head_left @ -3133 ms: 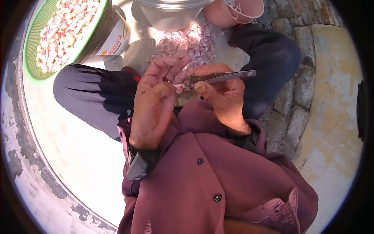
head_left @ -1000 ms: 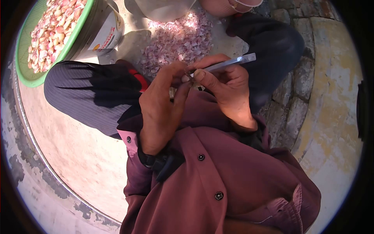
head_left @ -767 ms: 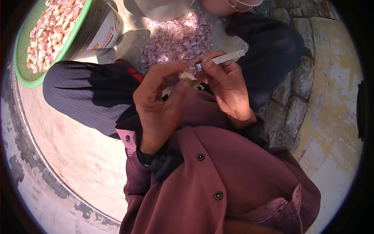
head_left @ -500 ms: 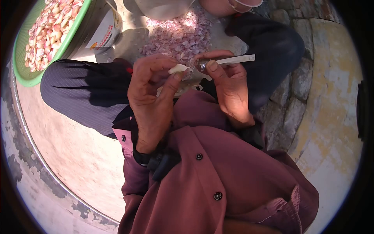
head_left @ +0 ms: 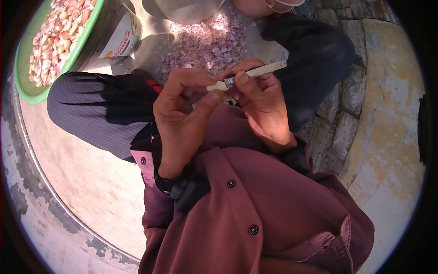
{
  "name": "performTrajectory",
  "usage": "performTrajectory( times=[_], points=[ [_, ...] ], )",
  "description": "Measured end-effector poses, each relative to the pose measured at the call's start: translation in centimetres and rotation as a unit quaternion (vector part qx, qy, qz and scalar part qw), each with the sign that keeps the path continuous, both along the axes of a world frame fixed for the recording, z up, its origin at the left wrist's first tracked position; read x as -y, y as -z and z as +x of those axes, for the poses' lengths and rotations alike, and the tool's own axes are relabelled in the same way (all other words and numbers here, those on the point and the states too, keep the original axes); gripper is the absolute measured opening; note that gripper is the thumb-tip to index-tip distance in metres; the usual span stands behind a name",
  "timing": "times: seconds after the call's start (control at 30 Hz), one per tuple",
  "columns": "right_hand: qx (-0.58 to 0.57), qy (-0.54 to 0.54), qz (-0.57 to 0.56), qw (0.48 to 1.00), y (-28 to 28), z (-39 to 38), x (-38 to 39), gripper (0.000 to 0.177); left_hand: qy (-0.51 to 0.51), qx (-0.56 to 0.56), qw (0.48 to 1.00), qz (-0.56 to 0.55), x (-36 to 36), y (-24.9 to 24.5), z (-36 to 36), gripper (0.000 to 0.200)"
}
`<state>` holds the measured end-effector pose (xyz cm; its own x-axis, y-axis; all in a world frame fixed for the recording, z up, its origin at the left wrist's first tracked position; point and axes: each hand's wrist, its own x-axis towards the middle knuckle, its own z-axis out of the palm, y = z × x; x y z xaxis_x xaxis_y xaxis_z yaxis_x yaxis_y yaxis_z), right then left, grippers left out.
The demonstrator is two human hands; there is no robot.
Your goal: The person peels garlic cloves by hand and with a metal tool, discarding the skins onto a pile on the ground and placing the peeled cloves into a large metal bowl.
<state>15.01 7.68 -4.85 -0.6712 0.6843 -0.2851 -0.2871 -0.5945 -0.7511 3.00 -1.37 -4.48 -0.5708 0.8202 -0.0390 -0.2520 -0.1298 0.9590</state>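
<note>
White garlic clove [head_left: 216,86] lies pinched between thumb and forefinger of the left hand [head_left: 181,112], its end at the knife [head_left: 263,70] gripped by the right hand [head_left: 267,102].

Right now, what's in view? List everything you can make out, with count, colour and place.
Clove: one, whitish, in the left fingertips
Knife-like tool: one, pale grey, in the right hand
Peelings: uncountable heap, pinkish, beyond the hands
Basket: one, green, upper left
Basket cloves: many, cream and pink, in the basket
Labelled tub: one, whitish, beside the basket
Container: one, whitish, top centre, cut off
Bucket: one, pink, top right of centre, cut off
Floor: pale, at left
Stones: several, grey, at right
Shirt: one, maroon, lower centre
Trouser legs: two, dark, both sides
Hands: two, left and right, centre
</note>
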Motion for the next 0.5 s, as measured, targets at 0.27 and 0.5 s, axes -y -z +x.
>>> performTrajectory(
  times=[0.27, 0.5],
  points=[
    [-0.047, -0.002, -0.027, 0.999, 0.0, -0.1, -0.2, 0.014, 0.023, 0.404, 0.914, 0.027, 0.0, 0.7, -0.1, 0.025],
    [0.026, 0.047, 0.106, 0.993, -0.2, -0.7, 0.1, 0.014, -0.007, 0.110, 0.994, -0.016, -0.2, 0.3, 0.2, 0.023]
  ],
)
